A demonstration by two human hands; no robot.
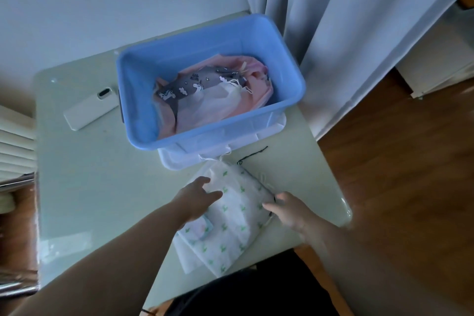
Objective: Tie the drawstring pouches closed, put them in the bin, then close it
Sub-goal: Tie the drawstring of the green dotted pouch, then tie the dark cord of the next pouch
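1. The left arm reaches in from the near left, bare to the wrist and stretched toward the middle.
2. The left hand [196,201] lies palm down, fingers spread and loosely extended toward the far right, not closed on anything.
3. The right arm comes in from the near right, forearm angled toward the left.
4. The right hand [289,209] is palm down, fingers pointing left and slightly curled, with its thumb raised on the far side.
5. The two hands are near each other but apart.
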